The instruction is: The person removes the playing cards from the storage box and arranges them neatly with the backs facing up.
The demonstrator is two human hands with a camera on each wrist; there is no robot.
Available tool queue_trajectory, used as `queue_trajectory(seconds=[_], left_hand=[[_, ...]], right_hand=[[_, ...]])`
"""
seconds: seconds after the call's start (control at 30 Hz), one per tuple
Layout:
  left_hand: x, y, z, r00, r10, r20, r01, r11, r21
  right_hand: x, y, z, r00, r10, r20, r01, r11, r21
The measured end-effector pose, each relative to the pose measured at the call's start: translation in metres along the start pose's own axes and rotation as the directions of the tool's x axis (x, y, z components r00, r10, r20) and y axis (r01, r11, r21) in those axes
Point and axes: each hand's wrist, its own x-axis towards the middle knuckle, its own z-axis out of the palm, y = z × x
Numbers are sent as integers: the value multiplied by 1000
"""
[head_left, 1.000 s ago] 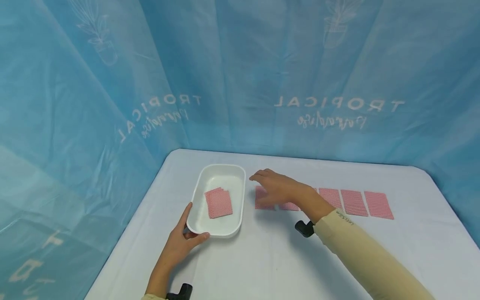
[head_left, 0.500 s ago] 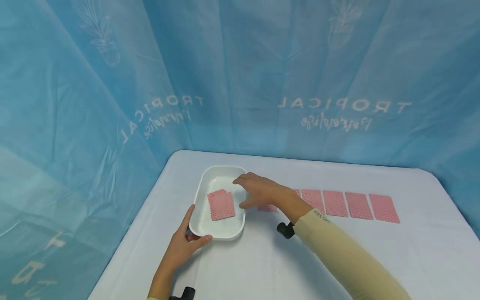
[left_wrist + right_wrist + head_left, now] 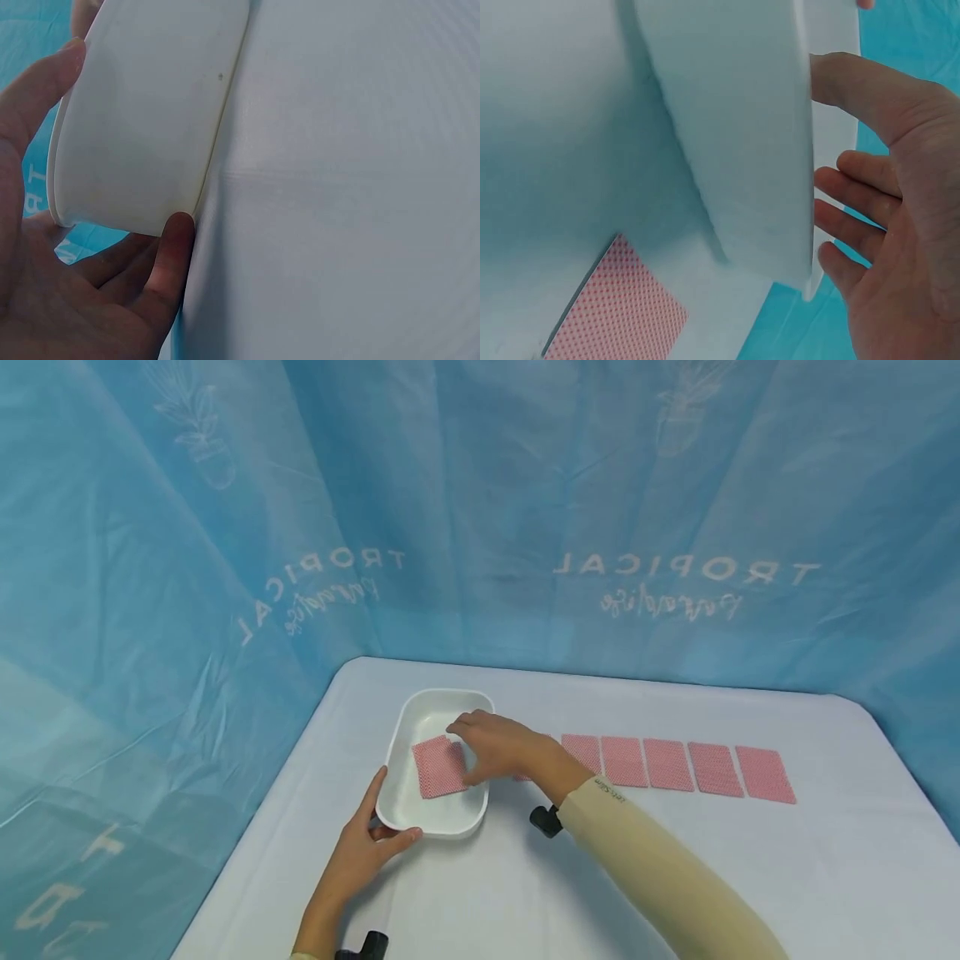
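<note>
A white tub [image 3: 431,816] stands on the table with a small stack of red-and-white patterned playing cards [image 3: 437,770] face down inside. My left hand [image 3: 360,847] grips its near left corner; in the left wrist view the thumb [image 3: 45,86] lies on the rim and a finger [image 3: 174,251] is against the base. My right hand [image 3: 491,745] reaches over the right rim, fingertips and thumb close to the stack's right edge. Its fingers are loosely bent, with nothing seen in them. The right wrist view hides the fingertips partly behind the tub wall [image 3: 727,142].
Several matching cards [image 3: 669,766] lie face down in a row on the white table [image 3: 555,893], right of the tub. The leftmost is partly covered by the right wrist. A blue curtain [image 3: 480,510] with lettering hangs behind and at the left.
My right hand has moved left, from above the row of cards to over the tub and the stack. My left hand keeps its grip on the tub's corner.
</note>
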Motion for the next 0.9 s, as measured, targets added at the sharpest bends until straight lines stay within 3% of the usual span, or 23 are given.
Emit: queue_trajectory(seconds=[0.33,0.5,0.7,0.9], left_hand=[[3,0,1,1000,3,10,-3,1000,-25],[-2,14,-2,1000,-28,7,28,1000,3],[-10,29,-2,1000,5,24,-5,1000,-24],[-9,36,-5,999,17,46,-15,999,-35]], right_hand=[[16,-3,7,999,4,42,-3,1000,-27],[24,-3,12,999,2,51,0,1000,-26],[26,-6,17,998,-9,63,10,1000,-26],[30,-6,20,999,0,50,2,999,-43]])
